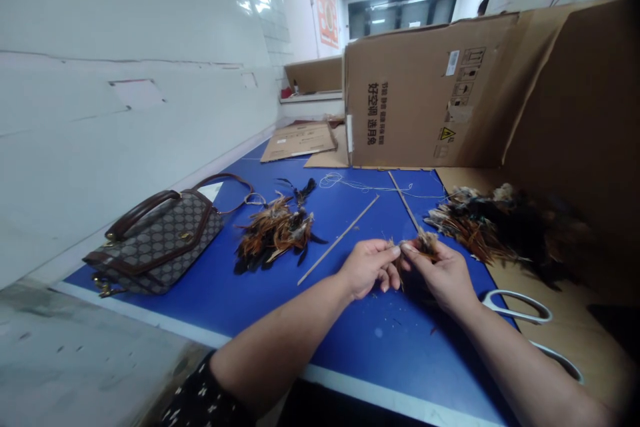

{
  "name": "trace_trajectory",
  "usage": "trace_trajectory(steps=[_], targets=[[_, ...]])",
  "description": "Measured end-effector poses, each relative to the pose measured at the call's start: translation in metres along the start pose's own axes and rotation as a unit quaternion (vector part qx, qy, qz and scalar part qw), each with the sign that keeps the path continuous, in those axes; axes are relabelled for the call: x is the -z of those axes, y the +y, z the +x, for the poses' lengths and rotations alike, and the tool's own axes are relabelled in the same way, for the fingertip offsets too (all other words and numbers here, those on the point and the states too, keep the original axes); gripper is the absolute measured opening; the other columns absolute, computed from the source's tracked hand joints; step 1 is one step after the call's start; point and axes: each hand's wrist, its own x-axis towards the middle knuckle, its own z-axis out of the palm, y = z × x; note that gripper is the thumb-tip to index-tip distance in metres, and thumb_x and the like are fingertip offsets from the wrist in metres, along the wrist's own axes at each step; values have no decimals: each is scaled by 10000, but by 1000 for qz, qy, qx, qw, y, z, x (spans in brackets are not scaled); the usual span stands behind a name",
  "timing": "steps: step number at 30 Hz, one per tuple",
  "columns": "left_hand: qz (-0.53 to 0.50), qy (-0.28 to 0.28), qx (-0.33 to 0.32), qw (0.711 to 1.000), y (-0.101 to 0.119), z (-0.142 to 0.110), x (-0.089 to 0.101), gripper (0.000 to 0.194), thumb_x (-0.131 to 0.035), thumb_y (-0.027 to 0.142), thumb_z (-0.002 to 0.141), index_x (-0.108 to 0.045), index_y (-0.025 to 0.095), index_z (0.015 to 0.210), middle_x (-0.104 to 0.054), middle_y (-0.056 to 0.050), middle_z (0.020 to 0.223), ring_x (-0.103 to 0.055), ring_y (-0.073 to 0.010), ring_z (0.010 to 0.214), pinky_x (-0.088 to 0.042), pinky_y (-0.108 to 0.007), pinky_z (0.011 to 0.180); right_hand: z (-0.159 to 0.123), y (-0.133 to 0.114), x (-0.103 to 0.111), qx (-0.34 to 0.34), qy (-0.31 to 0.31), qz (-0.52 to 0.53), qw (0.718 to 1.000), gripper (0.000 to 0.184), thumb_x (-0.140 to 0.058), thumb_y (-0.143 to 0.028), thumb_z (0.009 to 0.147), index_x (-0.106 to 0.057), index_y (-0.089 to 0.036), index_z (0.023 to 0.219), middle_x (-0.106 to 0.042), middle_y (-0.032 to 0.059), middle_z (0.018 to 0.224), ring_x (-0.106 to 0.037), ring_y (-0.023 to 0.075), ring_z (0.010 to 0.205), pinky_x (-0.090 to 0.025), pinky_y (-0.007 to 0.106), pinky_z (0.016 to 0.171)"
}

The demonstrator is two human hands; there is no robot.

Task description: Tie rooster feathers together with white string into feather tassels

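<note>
Over the front of the blue table [320,310], my left hand [373,267] and my right hand [443,273] meet at the fingertips. Both thumbs and fingers are pinched on a small bunch of brown feathers [427,241]. Its tufts stick out above my right fingers, and part of it is hidden behind them. Left of my hands a thin stick [339,239] lies slanted; a second stick [404,203] lies behind them. A pile of brown and black feathers [275,230] sits farther left, and a larger feather pile [500,220] is on the right.
A patterned handbag [155,240] stands at the table's left edge. Loose white thread [350,182] trails across the back. White-handled scissors [520,310] lie by my right forearm, partly covered by it. A tall cardboard box [425,100] stands behind, with flat cardboard pieces [300,140] beside it.
</note>
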Motion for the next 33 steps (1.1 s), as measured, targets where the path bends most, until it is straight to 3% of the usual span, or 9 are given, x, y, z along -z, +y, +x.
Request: trace_trajectory(steps=[5, 8, 14, 22, 25, 28, 30, 33], targets=[[21, -7, 12, 1000, -2, 1, 2, 450, -786, 530, 794, -645, 103, 785, -604, -25, 602, -546, -91, 420, -359, -187, 366, 3, 5, 2, 16, 23, -35, 999, 361, -802, -519, 828, -759, -175, 927, -772, 80, 853, -705, 222, 769, -583, 344, 743], [34, -25, 18, 999, -3, 1, 4, 462, -750, 567, 820, -613, 128, 776, -546, 6, 525, -511, -86, 408, -330, -183, 374, 4, 6, 3, 35, 17, -49, 998, 383, -804, -500, 828, -784, -184, 1043, -798, 89, 943, -734, 238, 831, -603, 365, 795], [47, -46, 21, 998, -4, 1, 5, 505, -701, 642, 832, -540, 163, 829, -545, 30, 667, -515, -63, 427, -284, -180, 366, 3, 6, 4, 72, -4, -71, 995, 330, -782, -449, 850, -824, -214, 1077, -808, 96, 1088, -756, 278, 1009, -587, 412, 959], [87, -43, 20, 995, -1, -1, 4, 484, -612, 656, 892, -518, 183, 935, -603, 22, 738, -494, -52, 386, -268, -170, 335, 3, 4, 9, 55, -58, -45, 996, 431, -751, -462, 880, -782, -214, 1232, -806, 96, 1110, -754, 287, 1020, -582, 417, 960], [107, -34, 16, 994, 0, 0, 4, 499, -592, 667, 897, -531, 172, 925, -648, -2, 751, -464, -45, 375, -270, -180, 352, 2, 1, 10, 59, -84, -40, 994, 417, -722, -465, 905, -786, -207, 1226, -813, 73, 952, -751, 255, 944, -575, 379, 929], [124, -19, -5, 992, 0, 0, 3, 499, -615, 650, 887, -566, 154, 898, -677, -20, 751, -418, -32, 375, -241, -196, 379, 1, 0, 8, 53, -115, -33, 991, 406, -675, -470, 940, -780, -202, 1227, -753, 35, 751, -708, 207, 769, -570, 336, 803], [134, -1, -22, 991, 0, -1, 4, 493, -653, 629, 871, -602, 139, 870, -639, 2, 659, -387, -31, 385, -223, -205, 406, 0, -1, 7, 40, -124, -26, 991, 395, -684, -479, 929, -788, -201, 1190, -733, 34, 744, -684, 203, 742, -556, 328, 757], [140, 33, -24, 989, 0, 0, 4, 483, -680, 616, 858, -643, 134, 877, -487, 65, 481, -336, -43, 374, -211, -209, 427, -1, -1, 6, 21, -105, -3, 994, 368, -757, -476, 869, -794, -198, 1107, -759, 71, 916, -696, 244, 918, -543, 347, 850]])
